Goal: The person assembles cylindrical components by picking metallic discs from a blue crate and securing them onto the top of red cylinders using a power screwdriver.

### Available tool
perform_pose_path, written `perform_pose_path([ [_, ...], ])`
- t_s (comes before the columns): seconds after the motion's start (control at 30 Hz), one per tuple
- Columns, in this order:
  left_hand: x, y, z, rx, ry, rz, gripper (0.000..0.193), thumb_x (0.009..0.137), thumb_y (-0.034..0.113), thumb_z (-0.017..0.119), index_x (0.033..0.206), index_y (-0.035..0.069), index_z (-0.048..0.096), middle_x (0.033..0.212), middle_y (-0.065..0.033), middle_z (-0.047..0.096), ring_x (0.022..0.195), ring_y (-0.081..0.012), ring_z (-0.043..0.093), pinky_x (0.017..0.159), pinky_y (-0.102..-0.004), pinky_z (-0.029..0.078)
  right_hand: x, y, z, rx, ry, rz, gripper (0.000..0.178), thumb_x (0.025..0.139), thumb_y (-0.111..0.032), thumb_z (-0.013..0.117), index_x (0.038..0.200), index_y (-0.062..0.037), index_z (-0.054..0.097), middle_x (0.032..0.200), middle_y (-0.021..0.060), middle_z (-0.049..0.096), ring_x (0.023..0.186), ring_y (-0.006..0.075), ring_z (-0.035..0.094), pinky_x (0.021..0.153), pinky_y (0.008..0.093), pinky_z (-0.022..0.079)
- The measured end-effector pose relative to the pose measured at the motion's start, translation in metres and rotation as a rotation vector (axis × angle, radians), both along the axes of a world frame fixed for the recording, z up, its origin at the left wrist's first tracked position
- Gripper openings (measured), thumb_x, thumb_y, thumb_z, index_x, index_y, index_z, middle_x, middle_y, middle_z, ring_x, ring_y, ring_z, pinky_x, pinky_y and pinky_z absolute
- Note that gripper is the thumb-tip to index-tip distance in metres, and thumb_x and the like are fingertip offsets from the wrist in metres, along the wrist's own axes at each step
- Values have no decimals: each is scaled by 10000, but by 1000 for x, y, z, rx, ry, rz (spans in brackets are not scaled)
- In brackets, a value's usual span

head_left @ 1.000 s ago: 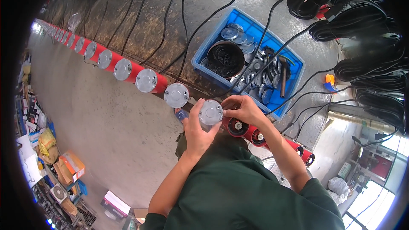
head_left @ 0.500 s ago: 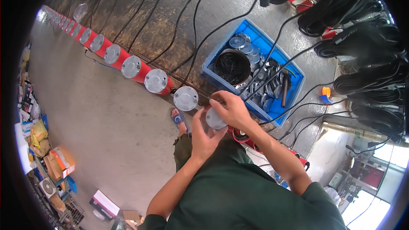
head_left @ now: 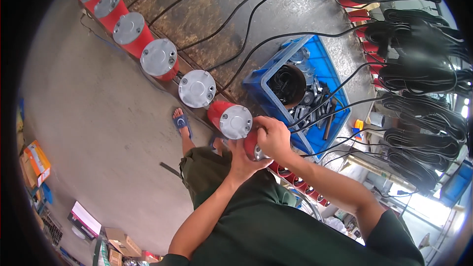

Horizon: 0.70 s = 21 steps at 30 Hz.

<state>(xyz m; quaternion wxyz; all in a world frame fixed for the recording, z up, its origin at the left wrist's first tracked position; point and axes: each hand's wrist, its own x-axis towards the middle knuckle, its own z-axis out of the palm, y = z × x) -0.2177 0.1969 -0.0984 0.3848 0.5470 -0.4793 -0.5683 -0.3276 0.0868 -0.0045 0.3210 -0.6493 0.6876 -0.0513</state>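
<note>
A row of red cylinders (head_left: 218,112) with round grey metal caps (head_left: 236,122) runs from the far left to just in front of me. My left hand (head_left: 241,163) wraps thumb and fingers around one red cylinder (head_left: 250,143), low on its near side. Against the upper right of that cylinder is my right hand (head_left: 274,138), its fingers curled together; whatever is in them is hidden. Only a small part of this cylinder's grey end shows between my hands. To its right, several red cylinders (head_left: 283,170) stand with uncapped, open-looking ends.
Beyond my right hand, a blue crate (head_left: 268,96) on the bench holds metal parts, a round brown container (head_left: 295,81) and a hammer (head_left: 329,120). Black cables (head_left: 290,34) cross the bench toward coiled bundles (head_left: 419,79) at the right. Cardboard boxes (head_left: 120,241) lie at lower left.
My view has shifted along the row. My right hand has gone from fingers spread over the cap to curled fingers beside it. My left hand has closed in around the cylinder.
</note>
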Motion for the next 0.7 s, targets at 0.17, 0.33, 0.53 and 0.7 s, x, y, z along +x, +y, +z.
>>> perform_pose_path([
  [0.17,-5,-3,-4,1,256,113,1317,642,343,1042,1661,34,266,1561,-233,315,1470,-405,323,1254,-523,279,9,-6,8,118,60,-25,315,876,-150,562,1041,-144,829,1050,102,791,981,384,741,866,486,603],
  [0.33,-9,6,-15,35,157,107,1273,653,355,1015,1647,35,286,1582,-247,327,1436,-393,383,1227,-513,332,4,-1,3,84,-55,-58,319,851,-143,582,1058,-57,810,1027,190,792,963,445,734,858,494,604],
  [0.53,-4,0,-17,-23,73,105,1140,752,419,938,1638,11,349,1572,-188,448,1467,-326,419,1254,-474,341,6,2,-6,-16,85,-43,219,897,-258,636,951,-110,789,986,132,779,973,406,737,825,540,598],
  [0.7,-1,-3,-8,168,514,129,937,865,160,875,1632,-15,366,1562,-187,473,1413,-296,516,1197,-442,448,-27,26,10,-346,-406,-276,235,1008,-241,722,1131,-44,760,1004,160,772,942,319,754,825,416,593],
])
